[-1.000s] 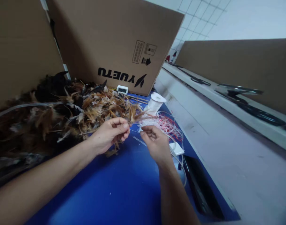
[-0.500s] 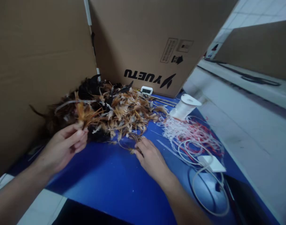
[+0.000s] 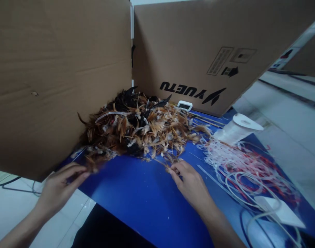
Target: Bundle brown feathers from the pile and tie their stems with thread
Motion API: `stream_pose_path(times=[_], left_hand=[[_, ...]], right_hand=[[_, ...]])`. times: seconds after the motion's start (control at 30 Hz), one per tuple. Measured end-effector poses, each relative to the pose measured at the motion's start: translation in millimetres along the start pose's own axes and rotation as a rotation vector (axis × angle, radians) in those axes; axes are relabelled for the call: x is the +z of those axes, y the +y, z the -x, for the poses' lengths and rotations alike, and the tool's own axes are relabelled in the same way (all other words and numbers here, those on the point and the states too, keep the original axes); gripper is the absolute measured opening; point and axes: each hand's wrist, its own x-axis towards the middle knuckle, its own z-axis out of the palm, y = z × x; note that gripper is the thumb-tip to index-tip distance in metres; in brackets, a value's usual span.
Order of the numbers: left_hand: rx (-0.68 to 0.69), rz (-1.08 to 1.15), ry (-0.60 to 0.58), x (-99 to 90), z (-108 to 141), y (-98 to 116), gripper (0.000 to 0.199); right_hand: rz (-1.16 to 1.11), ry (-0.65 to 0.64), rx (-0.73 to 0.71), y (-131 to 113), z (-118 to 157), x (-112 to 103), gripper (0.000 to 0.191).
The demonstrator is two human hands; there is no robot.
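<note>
Feathers [image 3: 152, 127], one heap, brown and black, on the blue table [image 3: 136, 193] against two cardboard panels [image 3: 77, 69]. Left hand [image 3: 58, 186], one: fingers pinched near a brown tuft [image 3: 94, 165], grip blurred. Right hand [image 3: 189, 179], one: fingers closed on thin feathers [image 3: 170, 162]. White spool [image 3: 236, 129], one. Printing, one panel, inverted: "YUETU", one arrow. White-framed display [image 3: 184, 105], one, unreadable.
</note>
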Motion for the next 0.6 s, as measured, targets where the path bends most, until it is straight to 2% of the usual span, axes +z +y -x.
stream_pose_path(times=[0.07,0.17,0.3,0.4,0.5,0.6], left_hand=[[0.198,-0.025,-0.079,4.4,-5,3,0.015],[0.354,-0.149,-0.141,13.7,-17,6,0.018],[0.398,-0.304,-0.192,27.9,-27,7,0.025],[0.434,-0.294,-0.187,33.4,-30,6,0.025],[0.462,-0.215,-0.205,31.0,-32,4,0.023],[0.43,-0.162,-0.284,22.6,-34,-1,0.02]], right_hand=[[-0.005,0.003,-0.001,1,0,0,0.009],[-0.012,-0.005,0.004,1,0,0,0.009],[-0.022,-0.007,0.001,2,1,-1,0.009],[-0.021,-0.002,-0.006,2,1,-1,0.009],[-0.01,-0.002,-0.003,0,0,-2,0.01],[0.003,-0.006,0.001,-2,0,-4,0.01]])
